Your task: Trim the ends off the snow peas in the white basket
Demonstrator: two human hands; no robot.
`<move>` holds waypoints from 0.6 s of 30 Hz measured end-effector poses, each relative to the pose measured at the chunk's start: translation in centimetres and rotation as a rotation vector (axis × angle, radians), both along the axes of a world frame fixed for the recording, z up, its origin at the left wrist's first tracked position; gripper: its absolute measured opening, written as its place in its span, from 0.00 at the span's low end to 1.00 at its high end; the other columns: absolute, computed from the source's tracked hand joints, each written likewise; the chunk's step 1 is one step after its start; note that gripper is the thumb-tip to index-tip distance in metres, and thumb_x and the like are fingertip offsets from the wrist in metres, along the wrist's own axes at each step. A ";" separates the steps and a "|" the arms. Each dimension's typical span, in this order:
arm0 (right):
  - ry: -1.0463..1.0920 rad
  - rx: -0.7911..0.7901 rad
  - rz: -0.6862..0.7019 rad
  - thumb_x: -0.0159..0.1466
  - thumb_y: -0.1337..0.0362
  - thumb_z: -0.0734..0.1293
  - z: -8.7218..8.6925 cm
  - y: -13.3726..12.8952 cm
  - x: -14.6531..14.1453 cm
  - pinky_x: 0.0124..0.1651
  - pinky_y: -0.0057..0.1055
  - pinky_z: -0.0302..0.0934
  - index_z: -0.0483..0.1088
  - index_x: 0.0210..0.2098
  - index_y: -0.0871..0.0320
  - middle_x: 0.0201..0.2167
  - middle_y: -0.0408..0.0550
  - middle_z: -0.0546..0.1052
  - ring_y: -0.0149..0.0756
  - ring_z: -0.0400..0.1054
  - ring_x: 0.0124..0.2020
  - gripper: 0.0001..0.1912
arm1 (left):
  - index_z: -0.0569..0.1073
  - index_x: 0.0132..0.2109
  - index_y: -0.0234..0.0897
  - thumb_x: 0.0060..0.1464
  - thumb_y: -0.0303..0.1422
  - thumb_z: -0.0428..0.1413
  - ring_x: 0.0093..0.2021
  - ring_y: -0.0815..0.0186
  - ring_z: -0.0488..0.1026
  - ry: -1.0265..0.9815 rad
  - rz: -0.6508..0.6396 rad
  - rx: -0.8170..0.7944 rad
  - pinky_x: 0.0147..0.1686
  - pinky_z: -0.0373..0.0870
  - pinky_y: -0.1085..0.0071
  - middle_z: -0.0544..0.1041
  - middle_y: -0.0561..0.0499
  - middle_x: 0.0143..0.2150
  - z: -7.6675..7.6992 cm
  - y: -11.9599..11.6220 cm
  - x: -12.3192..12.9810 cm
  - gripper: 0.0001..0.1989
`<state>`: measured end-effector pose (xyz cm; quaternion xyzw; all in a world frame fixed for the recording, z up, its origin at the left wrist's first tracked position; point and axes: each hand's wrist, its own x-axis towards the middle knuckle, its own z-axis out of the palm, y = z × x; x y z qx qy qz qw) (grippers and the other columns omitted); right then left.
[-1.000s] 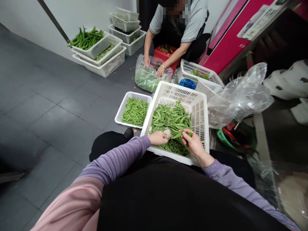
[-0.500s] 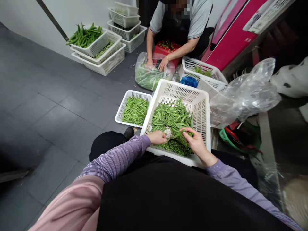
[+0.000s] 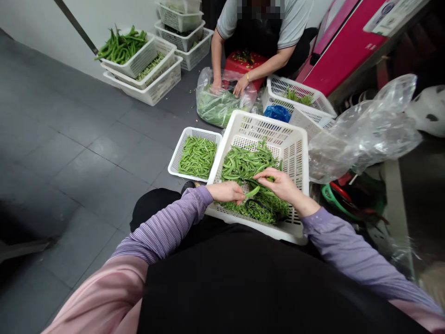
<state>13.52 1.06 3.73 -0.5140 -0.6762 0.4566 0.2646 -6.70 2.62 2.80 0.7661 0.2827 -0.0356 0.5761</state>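
Note:
A large white basket (image 3: 304, 185) stands before me with green pea pods (image 3: 248, 162) heaped in its far part and thin green trimmings (image 3: 260, 213) in its near part. Over its near left side, my left hand (image 3: 227, 191) is closed on a single pea pod (image 3: 252, 191), which points right. My right hand (image 3: 276, 183) hangs over the middle of the basket, thumb and fingers pinched together; green shows under its fingers, too small to make out. On the floor, touching the large basket's left side, a smaller white basket (image 3: 173, 163) holds many pods.
A person (image 3: 267, 51) opposite reaches into a clear plastic bag of greens (image 3: 215, 104). White baskets (image 3: 158, 93) are stacked at the back left. Another basket (image 3: 323, 104), a loose clear bag (image 3: 371, 134) and a green basin (image 3: 333, 199) lie to the right.
My left hand has moved right and now shows a pod in its fingers. My right hand has shifted slightly up, and the pod seen at its fingertips no longer sticks out. The view has shifted slightly.

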 end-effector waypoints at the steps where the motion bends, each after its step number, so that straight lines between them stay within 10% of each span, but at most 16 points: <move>1: -0.061 0.010 0.145 0.48 0.57 0.69 0.2 0.7 -0.2 0.31 0.28 0.56 0.73 0.28 0.55 0.28 0.45 0.72 0.32 0.63 0.29 0.10 | 0.72 0.25 0.32 0.51 0.35 0.47 0.18 0.75 0.57 0.020 -0.008 -0.017 0.21 0.53 0.77 0.65 0.56 0.18 0.1 0.1 -0.2 0.14; 5: -0.153 -0.212 0.465 0.45 0.58 0.71 0.3 1.5 -1.8 0.25 0.25 0.54 0.73 0.23 0.56 0.18 0.40 0.70 0.27 0.60 0.20 0.09 | 0.71 0.23 0.32 0.50 0.35 0.48 0.17 0.76 0.55 -0.012 0.188 0.021 0.20 0.52 0.77 0.64 0.56 0.17 -0.3 0.1 -0.2 0.14; 10: 0.201 -0.328 0.067 0.53 0.53 0.64 -2.1 -0.3 -3.5 0.16 0.22 0.49 0.69 0.29 0.60 0.14 0.37 0.65 0.23 0.54 0.12 0.15 | 0.67 0.24 0.31 0.53 0.36 0.42 0.22 0.75 0.60 -0.187 0.648 0.109 0.25 0.57 0.78 0.67 0.55 0.21 -1.7 -0.6 0.6 0.16; 15: 0.436 -0.284 -0.634 0.57 0.56 0.60 -6.4 1.1 -1.4 0.14 0.21 0.51 0.62 0.26 0.58 0.13 0.37 0.64 0.24 0.57 0.12 0.11 | 0.67 0.21 0.32 0.48 0.32 0.45 0.20 0.74 0.58 -0.004 0.604 0.231 0.22 0.55 0.77 0.63 0.56 0.17 -2.1 -1.0 0.8 0.13; 18: 0.182 -0.427 -0.490 0.53 0.62 0.62 -9.1 2.3 0.4 0.13 0.23 0.52 0.62 0.23 0.59 0.14 0.41 0.68 0.26 0.59 0.12 0.07 | 0.69 0.21 0.32 0.47 0.31 0.44 0.21 0.73 0.59 0.086 0.658 0.247 0.22 0.56 0.76 0.65 0.55 0.17 -2.2 -1.0 0.5 0.13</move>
